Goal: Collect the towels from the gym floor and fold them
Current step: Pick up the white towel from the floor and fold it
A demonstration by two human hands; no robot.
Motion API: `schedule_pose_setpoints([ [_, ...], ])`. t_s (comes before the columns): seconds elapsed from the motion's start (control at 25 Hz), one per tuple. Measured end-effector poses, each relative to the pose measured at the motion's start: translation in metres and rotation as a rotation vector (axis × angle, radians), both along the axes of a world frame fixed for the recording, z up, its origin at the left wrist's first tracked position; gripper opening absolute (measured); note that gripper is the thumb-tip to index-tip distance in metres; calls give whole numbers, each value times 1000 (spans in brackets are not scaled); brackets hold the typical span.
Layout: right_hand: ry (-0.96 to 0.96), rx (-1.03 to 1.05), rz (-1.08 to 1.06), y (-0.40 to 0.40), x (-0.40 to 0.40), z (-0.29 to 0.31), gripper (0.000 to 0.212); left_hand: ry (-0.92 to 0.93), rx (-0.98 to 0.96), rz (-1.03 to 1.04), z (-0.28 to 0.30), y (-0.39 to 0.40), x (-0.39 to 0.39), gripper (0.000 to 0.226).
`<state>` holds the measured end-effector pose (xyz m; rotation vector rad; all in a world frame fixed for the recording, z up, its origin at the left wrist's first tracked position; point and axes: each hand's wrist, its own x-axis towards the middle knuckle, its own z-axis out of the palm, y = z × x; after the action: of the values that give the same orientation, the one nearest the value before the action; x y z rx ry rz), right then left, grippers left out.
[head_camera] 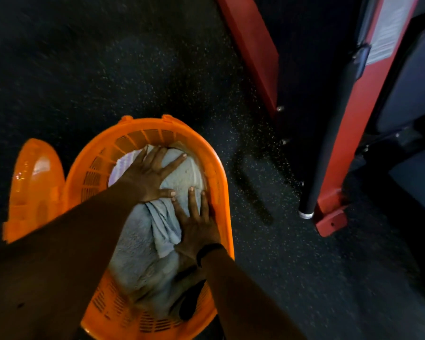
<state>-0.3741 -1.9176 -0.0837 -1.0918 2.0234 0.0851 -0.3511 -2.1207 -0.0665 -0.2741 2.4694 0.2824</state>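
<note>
Both grips press towels (pixel 142 244) above dark speckled floor (pixel 133 69).

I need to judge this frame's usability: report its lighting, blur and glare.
Head view: dim overall, dark speckled rubber floor smeared by motion blur at the edges; sharper centre, both hands on grey towels; glare patch on the orange plastic lid; wide-angle bending of the orange slotted basket.

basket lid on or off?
Off. The orange lid lies on the floor left of the basket; both hands press towels through its open top.
</note>
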Motion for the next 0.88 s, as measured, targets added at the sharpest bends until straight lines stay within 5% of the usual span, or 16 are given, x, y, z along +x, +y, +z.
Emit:
schedule_pose_setpoints([
  [0.2,14,26,121,-8,-35,104,94,-66,-13,101,92,-1,21,85],
  [0.4,42,-114,58,-53,-84,260,82,34,32,352,242,-25,32,84],
  [0.88,136,-529,72,-138,-157,744,73,552,26,861,707,-56,59,64],
])
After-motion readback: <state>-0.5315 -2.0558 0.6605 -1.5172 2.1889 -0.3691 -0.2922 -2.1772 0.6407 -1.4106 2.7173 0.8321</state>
